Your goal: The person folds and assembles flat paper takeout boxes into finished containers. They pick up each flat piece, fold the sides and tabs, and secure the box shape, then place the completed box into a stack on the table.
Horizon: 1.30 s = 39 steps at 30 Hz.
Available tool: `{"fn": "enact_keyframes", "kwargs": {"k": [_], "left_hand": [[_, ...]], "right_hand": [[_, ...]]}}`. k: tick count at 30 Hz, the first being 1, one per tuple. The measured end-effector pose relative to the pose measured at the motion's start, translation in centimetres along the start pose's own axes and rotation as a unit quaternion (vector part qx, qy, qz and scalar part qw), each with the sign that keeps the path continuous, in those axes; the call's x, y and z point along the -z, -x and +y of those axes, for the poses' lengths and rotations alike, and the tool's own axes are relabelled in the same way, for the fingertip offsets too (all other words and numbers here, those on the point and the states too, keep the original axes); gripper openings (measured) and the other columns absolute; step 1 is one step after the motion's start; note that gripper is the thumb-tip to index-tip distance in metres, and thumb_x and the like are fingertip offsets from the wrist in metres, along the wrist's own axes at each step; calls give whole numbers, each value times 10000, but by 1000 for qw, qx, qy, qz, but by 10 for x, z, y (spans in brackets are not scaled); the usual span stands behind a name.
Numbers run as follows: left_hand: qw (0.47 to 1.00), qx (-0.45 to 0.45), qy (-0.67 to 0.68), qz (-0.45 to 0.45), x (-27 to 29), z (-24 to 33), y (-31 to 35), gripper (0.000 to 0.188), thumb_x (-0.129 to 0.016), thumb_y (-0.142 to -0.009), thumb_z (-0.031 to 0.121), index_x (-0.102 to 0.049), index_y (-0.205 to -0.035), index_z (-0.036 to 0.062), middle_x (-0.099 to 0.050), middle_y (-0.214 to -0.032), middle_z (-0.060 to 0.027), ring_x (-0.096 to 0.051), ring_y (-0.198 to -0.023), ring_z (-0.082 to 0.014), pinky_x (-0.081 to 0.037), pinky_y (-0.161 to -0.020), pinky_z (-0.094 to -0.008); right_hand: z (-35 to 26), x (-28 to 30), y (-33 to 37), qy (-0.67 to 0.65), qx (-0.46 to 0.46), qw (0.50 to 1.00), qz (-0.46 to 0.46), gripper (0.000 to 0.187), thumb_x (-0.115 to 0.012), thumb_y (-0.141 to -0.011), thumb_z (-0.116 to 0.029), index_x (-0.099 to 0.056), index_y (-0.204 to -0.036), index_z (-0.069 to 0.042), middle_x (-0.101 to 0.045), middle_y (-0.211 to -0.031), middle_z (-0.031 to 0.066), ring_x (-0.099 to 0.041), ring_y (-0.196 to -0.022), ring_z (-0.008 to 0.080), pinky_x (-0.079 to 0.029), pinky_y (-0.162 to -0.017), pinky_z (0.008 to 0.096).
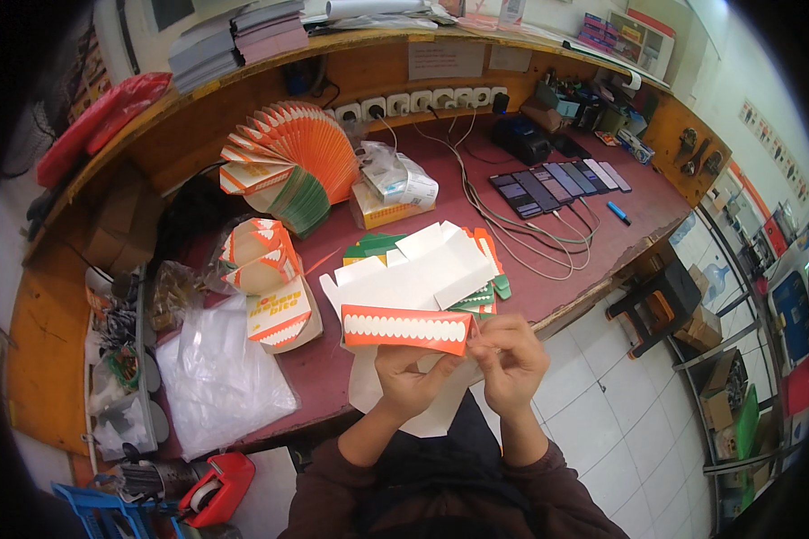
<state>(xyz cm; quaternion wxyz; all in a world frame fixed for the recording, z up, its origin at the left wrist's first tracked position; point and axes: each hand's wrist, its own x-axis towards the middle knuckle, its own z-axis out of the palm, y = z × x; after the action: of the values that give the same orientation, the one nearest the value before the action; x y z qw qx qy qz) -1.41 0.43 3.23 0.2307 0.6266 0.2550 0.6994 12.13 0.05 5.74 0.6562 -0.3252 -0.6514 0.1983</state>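
Note:
My left hand (413, 382) is closed around the near side of an orange paperboard carton (404, 331) with a row of white scallops along its side. The thumb lies near the carton's right end. My right hand (511, 364) is in a pinch at that same end, with a thin pinkish strip (476, 331) showing at the fingertips; how far it runs is hidden. White, unfolded carton blanks (413, 274) lie just beyond, over green and orange printed ones (368, 244). A pale flap (431, 409) hangs below the left hand, partly hidden.
Folded orange cartons (283, 310) stand left of the blanks, beside clear plastic bags (225, 377). Behind them is a fanned carton stack (292, 153). Several phones (562, 187) with cables and a blue marker (618, 213) lie right. A red tape dispenser (220, 488) sits lower left.

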Motion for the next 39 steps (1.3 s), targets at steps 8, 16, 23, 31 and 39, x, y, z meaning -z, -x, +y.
{"fn": "enact_keyframes", "kwargs": {"k": [8, 16, 23, 31, 39], "left_hand": [[999, 44, -9, 16, 4, -2, -4, 173, -707, -773, 11, -649, -932, -29, -642, -934, -96, -629, -825, -154, -508, -732, -271], [998, 46, -1, 37, 1, -5, -2, 143, -714, -766, 21, -668, -890, -35, -654, -907, -111, -652, -790, -162, -524, -663, -256], [990, 131, 37, 22, 4, -6, -7, 156, -682, -797, 5, -649, -940, -46, -637, -929, -90, -640, -840, -148, -539, -735, -268], [993, 116, 26, 4, 7, -10, -5, 158, -683, -792, -5, -652, -941, -46, -640, -936, -99, -653, -843, -168, -549, -744, -278], [988, 113, 100, -8, 7, -13, -6, 213, -641, -797, -55, -607, -1005, -29, -610, -1000, -102, -650, -902, -192, -556, -792, -296]], "right_hand": [[0, -10, -6, -57, -52, 997, -14, 85, -642, -834, -59, -631, -828, 26, -587, -826, 82, -548, -747, 144, -429, -670, 241], [-3, -11, -8, 69, 0, 998, -16, 92, -622, -850, -64, -635, -853, 27, -592, -832, 81, -566, -715, 130, -450, -622, 229], [0, -22, -8, 52, -65, 996, 10, 47, -629, -805, -11, -648, -847, -3, -616, -830, 105, -601, -691, 181, -482, -602, 266], [-6, -24, -6, 152, -18, 988, 11, 71, -657, -794, -23, -634, -859, -8, -615, -823, 109, -600, -674, 177, -474, -571, 251], [0, -25, 4, 92, 21, 995, 45, 191, -688, -716, 49, -646, -890, -19, -623, -831, 113, -612, -667, 214, -486, -575, 275]]}}
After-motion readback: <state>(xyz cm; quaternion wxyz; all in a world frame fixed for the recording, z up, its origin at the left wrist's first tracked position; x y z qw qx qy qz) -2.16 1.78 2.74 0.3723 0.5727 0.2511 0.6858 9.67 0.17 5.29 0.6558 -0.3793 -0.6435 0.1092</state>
